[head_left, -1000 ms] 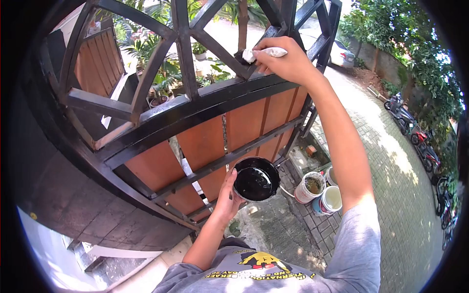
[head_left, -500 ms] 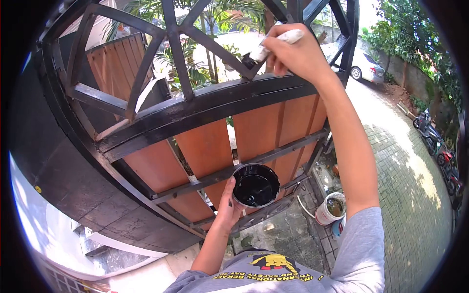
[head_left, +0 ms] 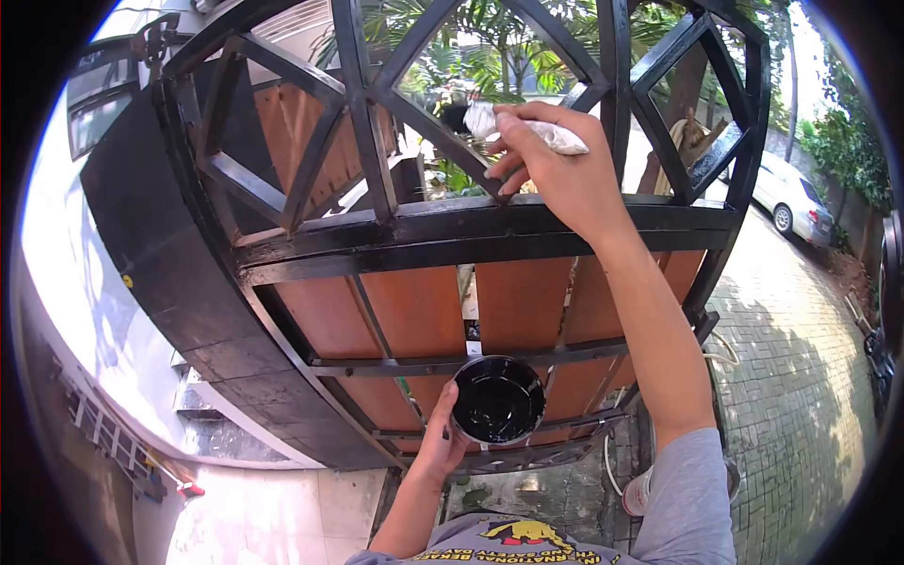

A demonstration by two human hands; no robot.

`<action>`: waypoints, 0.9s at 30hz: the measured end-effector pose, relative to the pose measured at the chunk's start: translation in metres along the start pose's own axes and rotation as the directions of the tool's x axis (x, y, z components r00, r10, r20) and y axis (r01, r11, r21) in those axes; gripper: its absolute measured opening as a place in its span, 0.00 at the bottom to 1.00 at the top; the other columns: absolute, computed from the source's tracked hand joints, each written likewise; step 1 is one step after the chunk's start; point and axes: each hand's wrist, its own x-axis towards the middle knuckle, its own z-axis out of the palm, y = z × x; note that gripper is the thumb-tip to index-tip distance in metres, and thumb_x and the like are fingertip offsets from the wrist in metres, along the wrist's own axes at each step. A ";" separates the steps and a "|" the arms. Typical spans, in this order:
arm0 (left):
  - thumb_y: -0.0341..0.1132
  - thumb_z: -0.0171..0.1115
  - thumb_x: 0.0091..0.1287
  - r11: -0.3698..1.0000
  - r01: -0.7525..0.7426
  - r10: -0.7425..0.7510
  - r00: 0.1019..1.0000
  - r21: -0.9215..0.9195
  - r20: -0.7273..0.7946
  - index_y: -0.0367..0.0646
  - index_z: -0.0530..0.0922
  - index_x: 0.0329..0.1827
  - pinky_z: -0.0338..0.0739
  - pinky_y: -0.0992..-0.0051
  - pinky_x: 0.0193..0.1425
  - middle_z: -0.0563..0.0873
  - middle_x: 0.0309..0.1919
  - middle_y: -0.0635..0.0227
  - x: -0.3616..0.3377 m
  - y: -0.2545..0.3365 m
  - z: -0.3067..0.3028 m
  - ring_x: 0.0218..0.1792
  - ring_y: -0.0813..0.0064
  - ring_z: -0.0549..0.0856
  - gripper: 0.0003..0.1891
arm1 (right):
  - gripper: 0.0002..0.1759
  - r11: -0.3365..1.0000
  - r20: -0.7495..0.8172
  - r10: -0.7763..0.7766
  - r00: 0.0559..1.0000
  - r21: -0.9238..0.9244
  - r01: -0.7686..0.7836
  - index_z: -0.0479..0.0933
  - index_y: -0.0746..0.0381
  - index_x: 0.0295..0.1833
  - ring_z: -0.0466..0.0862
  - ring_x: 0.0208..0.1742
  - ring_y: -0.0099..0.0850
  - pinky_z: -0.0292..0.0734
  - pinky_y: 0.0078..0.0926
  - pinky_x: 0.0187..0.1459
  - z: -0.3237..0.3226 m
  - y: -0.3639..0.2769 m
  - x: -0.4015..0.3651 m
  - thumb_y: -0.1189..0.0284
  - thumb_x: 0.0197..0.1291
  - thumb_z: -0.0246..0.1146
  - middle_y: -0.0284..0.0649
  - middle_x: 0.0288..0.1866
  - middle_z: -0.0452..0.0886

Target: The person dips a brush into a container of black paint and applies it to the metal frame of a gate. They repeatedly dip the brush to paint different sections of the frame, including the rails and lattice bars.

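Observation:
My right hand (head_left: 556, 160) is closed round a white-handled paintbrush (head_left: 482, 121), its dark bristles at a slanted bar in the upper lattice of the black metal gate (head_left: 490, 226). The fingertips lie close to the lower corner of that lattice diamond. Lower down, my left hand (head_left: 441, 438) grips a round can of black paint (head_left: 499, 400) by its side, holding it in front of the gate's brown panels (head_left: 523, 301). A dark smear marks the left hand near the thumb.
A dark gate section (head_left: 235, 358) curves off to the left. On the floor stands a white bucket (head_left: 637, 494), partly behind my right sleeve. Brick paving (head_left: 791, 395) runs along the right toward a parked white car (head_left: 786, 193). A ladder (head_left: 104, 433) lies at lower left.
My view has swung left. The brush has moved up along the slanted bar, away from the diamond's lower corner. The paint can stays in my left hand.

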 end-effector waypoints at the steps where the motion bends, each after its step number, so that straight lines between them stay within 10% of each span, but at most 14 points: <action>1: 0.53 0.51 0.84 1.000 -0.006 0.007 1.000 0.021 -0.028 0.51 0.70 0.78 0.86 0.62 0.65 0.82 0.69 0.67 -0.006 -0.001 0.002 0.67 0.71 0.85 0.26 | 0.14 1.000 0.039 -0.001 0.999 -0.017 0.001 0.84 0.73 0.41 0.88 0.24 0.26 0.83 0.23 0.24 -0.004 -0.002 0.000 0.71 0.73 0.64 0.43 0.28 0.85; 5: 0.55 0.52 0.83 0.998 -0.061 0.062 0.989 0.013 -0.133 0.51 0.70 0.78 0.88 0.61 0.64 0.84 0.67 0.66 -0.014 -0.006 0.015 0.65 0.68 0.86 0.27 | 0.13 0.908 0.271 0.220 0.937 -0.408 -0.095 0.84 0.73 0.44 0.88 0.25 0.24 0.84 0.23 0.25 -0.039 -0.033 0.022 0.71 0.73 0.64 0.41 0.29 0.86; 10: 0.55 0.52 0.83 0.979 -0.205 0.203 0.963 0.008 -0.179 0.50 0.71 0.77 0.89 0.61 0.62 0.85 0.67 0.64 -0.021 -0.010 0.039 0.64 0.67 0.87 0.27 | 0.13 0.953 0.343 -0.263 0.902 -0.054 0.299 0.86 0.72 0.41 0.86 0.20 0.27 0.83 0.26 0.23 -0.017 -0.016 0.045 0.72 0.70 0.63 0.40 0.23 0.84; 14: 0.54 0.52 0.83 0.964 -0.264 0.258 0.945 -0.007 -0.201 0.50 0.72 0.77 0.88 0.61 0.63 0.86 0.66 0.64 -0.041 -0.010 0.055 0.63 0.67 0.88 0.27 | 0.14 0.854 0.535 0.228 0.814 -0.511 0.096 0.86 0.72 0.39 0.84 0.18 0.31 0.82 0.28 0.28 -0.048 -0.042 0.052 0.70 0.65 0.64 0.44 0.22 0.85; 18: 0.55 0.51 0.83 0.963 -0.267 0.269 0.922 0.045 -0.277 0.50 0.72 0.77 0.88 0.62 0.63 0.86 0.65 0.65 -0.048 -0.017 0.045 0.62 0.68 0.88 0.27 | 0.14 0.917 0.413 -0.215 0.885 -0.227 0.328 0.87 0.70 0.40 0.87 0.22 0.33 0.85 0.31 0.33 -0.039 -0.022 0.058 0.68 0.65 0.65 0.46 0.22 0.85; 21: 0.55 0.51 0.84 0.966 -0.254 0.256 0.917 0.048 -0.307 0.50 0.72 0.77 0.88 0.63 0.63 0.87 0.64 0.66 -0.052 -0.017 0.041 0.62 0.68 0.89 0.26 | 0.15 0.773 0.506 -0.461 0.729 -0.175 0.610 0.87 0.70 0.42 0.88 0.24 0.32 0.85 0.32 0.35 -0.039 -0.006 0.067 0.66 0.66 0.66 0.47 0.25 0.86; 22: 0.54 0.51 0.84 0.966 -0.255 0.255 0.915 0.043 -0.312 0.51 0.73 0.77 0.87 0.63 0.63 0.87 0.64 0.66 -0.053 -0.016 0.041 0.62 0.68 0.89 0.26 | 0.15 0.863 0.593 -0.111 0.797 -0.340 0.374 0.87 0.69 0.43 0.88 0.24 0.30 0.86 0.30 0.33 -0.047 -0.024 0.063 0.66 0.66 0.66 0.46 0.28 0.87; 27: 0.52 0.52 0.83 0.969 -0.246 0.240 0.913 0.023 -0.329 0.46 0.74 0.76 0.82 0.57 0.69 0.85 0.67 0.62 -0.052 -0.006 0.039 0.66 0.63 0.85 0.27 | 0.12 0.924 0.504 -0.059 0.861 -0.300 0.239 0.87 0.67 0.48 0.87 0.24 0.24 0.84 0.22 0.26 -0.057 -0.035 0.069 0.68 0.73 0.66 0.39 0.28 0.86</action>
